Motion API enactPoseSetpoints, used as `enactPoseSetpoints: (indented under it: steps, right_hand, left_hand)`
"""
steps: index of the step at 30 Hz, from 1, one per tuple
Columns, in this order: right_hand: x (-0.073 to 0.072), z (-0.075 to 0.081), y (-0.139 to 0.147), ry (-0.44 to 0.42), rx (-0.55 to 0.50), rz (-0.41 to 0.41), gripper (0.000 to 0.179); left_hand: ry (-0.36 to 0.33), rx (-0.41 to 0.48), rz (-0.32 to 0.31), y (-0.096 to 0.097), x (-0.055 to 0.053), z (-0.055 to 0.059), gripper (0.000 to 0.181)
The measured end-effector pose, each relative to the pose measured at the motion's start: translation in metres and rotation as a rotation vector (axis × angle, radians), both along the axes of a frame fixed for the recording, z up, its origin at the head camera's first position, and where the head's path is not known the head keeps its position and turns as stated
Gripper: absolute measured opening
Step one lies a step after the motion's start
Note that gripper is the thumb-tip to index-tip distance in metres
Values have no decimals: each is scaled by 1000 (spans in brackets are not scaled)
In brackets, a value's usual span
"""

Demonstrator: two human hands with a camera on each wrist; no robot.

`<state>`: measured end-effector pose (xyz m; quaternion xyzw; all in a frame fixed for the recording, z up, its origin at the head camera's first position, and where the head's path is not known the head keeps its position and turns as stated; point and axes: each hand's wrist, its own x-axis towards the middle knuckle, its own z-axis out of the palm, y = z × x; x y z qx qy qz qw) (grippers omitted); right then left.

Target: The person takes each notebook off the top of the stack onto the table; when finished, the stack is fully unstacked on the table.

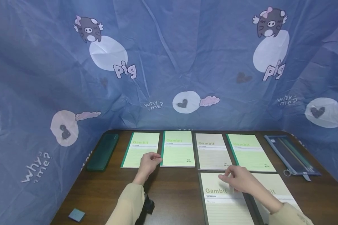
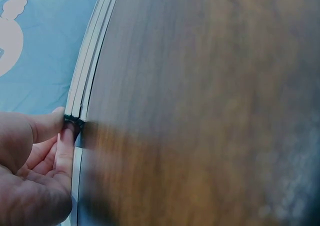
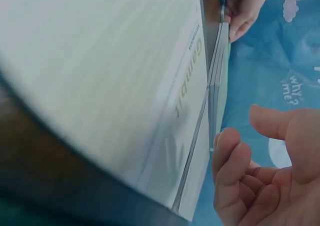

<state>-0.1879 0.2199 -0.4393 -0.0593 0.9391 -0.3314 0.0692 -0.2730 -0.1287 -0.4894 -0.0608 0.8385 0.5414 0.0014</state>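
Observation:
My left hand (image 1: 150,162) pinches the spine-side lower edge of a stack of green-spined Gambit notebooks (image 1: 178,151), second from left in the back row. In the left wrist view its thumb lies against the stack's corner (image 2: 76,96), whose layered page edges show. To the left is another green-spined notebook (image 1: 142,148). My right hand (image 1: 239,179) hovers with loosely bent fingers over a grey-spined Gambit notebook (image 1: 223,209) in the front row; thumb and fingers stand apart with nothing between them in the right wrist view. Its forearm partly hides a second front notebook (image 1: 281,190).
A grey-spined notebook (image 1: 212,153) and a green-spined one (image 1: 250,153) continue the back row. A blue zip pouch (image 1: 291,156) lies at the right, a dark green case (image 1: 102,153) at the left. Small blue sticky notes (image 1: 76,215) lie front left. A printed blue curtain (image 1: 169,62) hangs behind.

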Motion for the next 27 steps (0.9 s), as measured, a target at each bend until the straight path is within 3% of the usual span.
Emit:
enactPoseSetpoints:
  steps: [16,21,27]
  right_hand:
    - [-91,-10,-56,-86,-164,-104,43]
    - [-107,-13,-74,-33,-168,-125,41]
    - [-115,-15,-92,23,-124,-156,37]
  left_hand:
    - [-7,-9,22,0,-3,-1,17]
    - [1,-6,15,1,-2,-2,16]
    - [0,-13,15,1,-1,0,16]
